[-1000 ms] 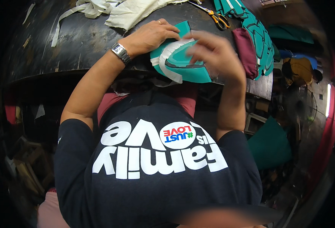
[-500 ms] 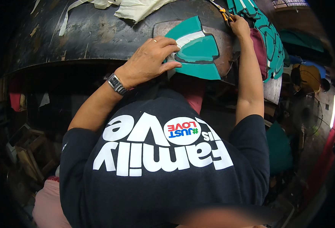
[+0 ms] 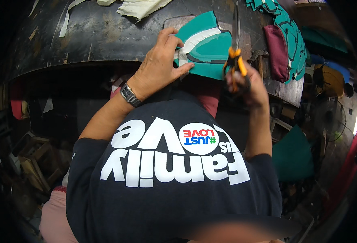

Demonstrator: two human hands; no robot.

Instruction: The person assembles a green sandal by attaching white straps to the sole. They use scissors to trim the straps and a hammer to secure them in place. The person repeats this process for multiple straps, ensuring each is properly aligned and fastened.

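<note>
A green sheet piece (image 3: 210, 48) with black-edged curves lies at the table's near edge. A white strip (image 3: 195, 39) curves across it. My left hand (image 3: 156, 67), with a watch on the wrist, pinches the piece's left side between thumb and fingers. My right hand (image 3: 254, 87), slightly blurred, grips a pair of scissors (image 3: 236, 62) by the orange and black handles. Their long blades point away from me, just right of the green piece. Whether the blades are parted I cannot make out.
Several green pieces with black edges (image 3: 293, 44) are heaped at the far right beside a maroon pouch-like item (image 3: 276, 52). Cream fabric (image 3: 142, 8) lies on the dark worn table (image 3: 101, 38). A brown board (image 3: 178, 22) sits under the green piece.
My right hand has brought the scissors off the far right of the table, nearer to me and beside the green piece. My left hand and the piece have shifted slightly.
</note>
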